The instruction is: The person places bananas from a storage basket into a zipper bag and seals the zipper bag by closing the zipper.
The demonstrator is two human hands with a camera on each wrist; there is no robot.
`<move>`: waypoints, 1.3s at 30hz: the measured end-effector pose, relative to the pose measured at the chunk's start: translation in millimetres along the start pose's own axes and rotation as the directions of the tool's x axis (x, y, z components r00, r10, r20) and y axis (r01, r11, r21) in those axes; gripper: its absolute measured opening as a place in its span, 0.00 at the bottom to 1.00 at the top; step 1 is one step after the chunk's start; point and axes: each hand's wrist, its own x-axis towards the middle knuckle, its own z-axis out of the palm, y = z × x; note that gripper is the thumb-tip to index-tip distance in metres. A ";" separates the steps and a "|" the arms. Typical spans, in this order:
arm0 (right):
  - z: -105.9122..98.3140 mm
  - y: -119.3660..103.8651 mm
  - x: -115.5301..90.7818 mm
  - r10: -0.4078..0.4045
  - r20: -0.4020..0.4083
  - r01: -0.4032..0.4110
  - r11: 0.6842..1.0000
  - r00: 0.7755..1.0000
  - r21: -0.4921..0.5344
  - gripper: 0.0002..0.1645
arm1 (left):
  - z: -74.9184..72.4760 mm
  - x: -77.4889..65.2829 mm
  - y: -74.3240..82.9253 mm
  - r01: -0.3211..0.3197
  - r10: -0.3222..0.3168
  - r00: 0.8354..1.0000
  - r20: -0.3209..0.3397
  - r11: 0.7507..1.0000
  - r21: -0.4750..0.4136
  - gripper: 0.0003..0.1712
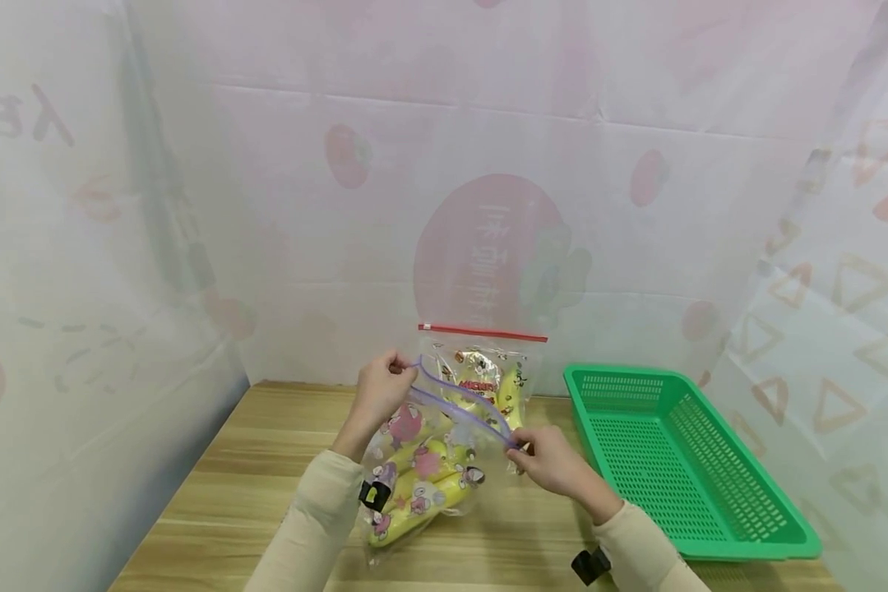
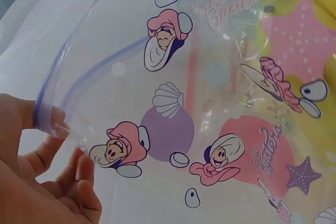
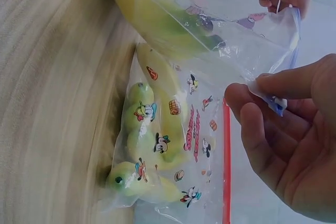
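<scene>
A clear zip bag with a purple seal and pink cartoon prints is held up over the table, its mouth parted. Yellow bananas lie in its lower part. My left hand pinches the left end of the mouth between thumb and fingers, also seen in the left wrist view. At the mouth's right end, my right hand pinches the seal between thumb and forefinger. Just behind stands a second clear bag with a red slider seal, holding several yellow-green fruits; the front bag partly hides it in the head view.
To the right, a green plastic basket with perforated walls sits on the wooden table. A pale printed curtain hangs behind the table and along both sides.
</scene>
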 end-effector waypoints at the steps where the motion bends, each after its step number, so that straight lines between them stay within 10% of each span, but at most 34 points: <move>1: -0.8 0.8 0.4 0.006 -0.008 -0.006 1.000 1.000 -0.002 0.07 | -0.1 0.5 -0.5 -0.002 0.003 1.000 0.005 1.000 -0.003 0.04; 9: -7.1 4.5 6.5 0.097 -0.061 -0.095 0.995 0.993 0.036 0.05 | -0.1 3.9 -9.3 0.032 -0.022 0.997 0.079 0.992 -0.125 0.06; 39: -13.8 30.4 32.3 0.206 -0.247 -0.173 0.973 0.947 0.152 0.04 | -7.3 5.4 -24.3 0.034 -0.035 0.999 0.004 0.975 -0.221 0.07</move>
